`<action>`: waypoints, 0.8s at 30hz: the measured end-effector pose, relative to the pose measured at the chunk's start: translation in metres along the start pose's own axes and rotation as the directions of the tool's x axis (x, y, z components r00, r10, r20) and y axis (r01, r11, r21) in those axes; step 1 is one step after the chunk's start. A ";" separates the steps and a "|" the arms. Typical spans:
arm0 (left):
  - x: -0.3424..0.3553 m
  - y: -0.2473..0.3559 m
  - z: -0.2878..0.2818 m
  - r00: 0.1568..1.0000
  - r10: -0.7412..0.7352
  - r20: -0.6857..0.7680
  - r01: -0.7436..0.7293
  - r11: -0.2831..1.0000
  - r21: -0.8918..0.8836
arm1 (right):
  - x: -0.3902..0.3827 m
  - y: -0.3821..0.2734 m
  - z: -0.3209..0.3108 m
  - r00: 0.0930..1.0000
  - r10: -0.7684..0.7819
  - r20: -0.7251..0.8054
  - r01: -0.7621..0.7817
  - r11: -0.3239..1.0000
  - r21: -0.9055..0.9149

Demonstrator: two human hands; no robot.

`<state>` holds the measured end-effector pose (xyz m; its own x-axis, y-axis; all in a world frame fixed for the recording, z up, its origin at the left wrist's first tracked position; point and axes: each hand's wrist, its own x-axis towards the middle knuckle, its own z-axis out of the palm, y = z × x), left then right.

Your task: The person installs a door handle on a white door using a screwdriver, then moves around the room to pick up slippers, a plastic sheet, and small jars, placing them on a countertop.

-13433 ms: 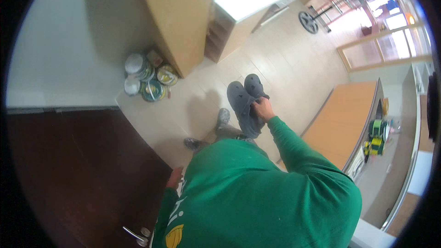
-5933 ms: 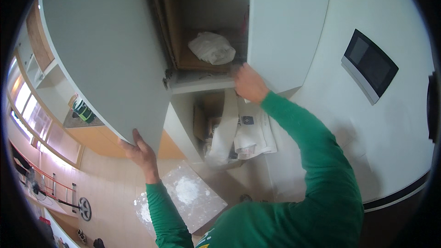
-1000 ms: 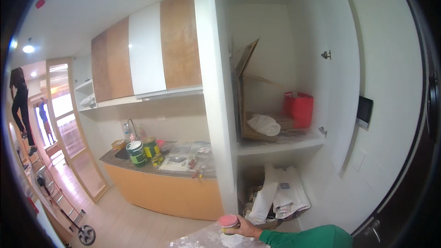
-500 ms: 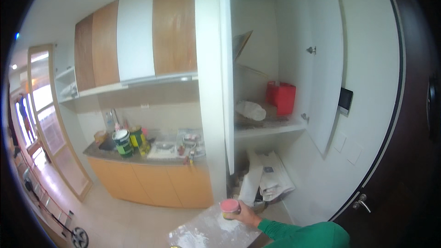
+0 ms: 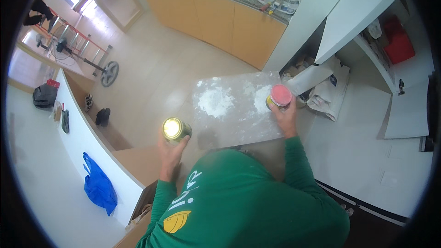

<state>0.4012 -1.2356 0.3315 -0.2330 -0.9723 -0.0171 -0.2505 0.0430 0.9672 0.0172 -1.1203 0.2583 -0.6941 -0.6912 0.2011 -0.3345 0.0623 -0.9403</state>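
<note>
My left hand (image 5: 171, 154) holds a small yellow-green tin (image 5: 177, 131) with a shiny metal top. My right hand (image 5: 285, 118) is wrapped round a second tin (image 5: 279, 94) with a pink top, over the right part of a pale board (image 5: 229, 128) marked with patches of white powder. The left tin is just beyond the board's left edge as I see it.
An open tall cabinet (image 5: 353, 14) with a red bag (image 5: 398, 41) stands right. Ahead, a counter (image 5: 211, 32) holds rollers and cans. A ladder (image 5: 82, 41) with someone's legs and a fan (image 5: 109, 73) are upper left. A blue bag (image 5: 98, 183) lies on a white top.
The clogs I held earlier are out of my hands, which were then on the cabinet doors. Now both hold tins, the left one newly visible, and my view has tipped down toward the board.
</note>
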 end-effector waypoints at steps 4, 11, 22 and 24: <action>0.004 -0.011 0.006 0.996 0.076 -0.044 -0.076 0.997 0.014 | 0.007 0.035 -0.002 0.999 -0.016 0.032 0.014 0.998 0.063; 0.062 -0.033 0.008 0.971 0.109 0.211 -0.026 0.932 -0.362 | -0.013 0.039 0.024 0.980 0.149 -0.128 -0.180 0.945 -0.274; 0.208 -0.099 -0.115 0.798 0.221 0.561 -0.167 0.975 -0.146 | -0.132 -0.035 0.186 0.893 0.265 -0.363 -0.328 0.937 -0.123; 0.220 -0.106 -0.140 0.783 0.164 0.600 -0.146 0.986 -0.078 | -0.151 -0.051 0.214 0.869 0.308 -0.386 -0.377 0.919 -0.116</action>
<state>0.5085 -1.4860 0.2610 -0.7869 -0.6170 -0.0071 -0.1396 0.1669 0.9760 0.2759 -1.1732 0.2167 -0.9527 -0.3037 -0.0092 -0.1193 0.4015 -0.9081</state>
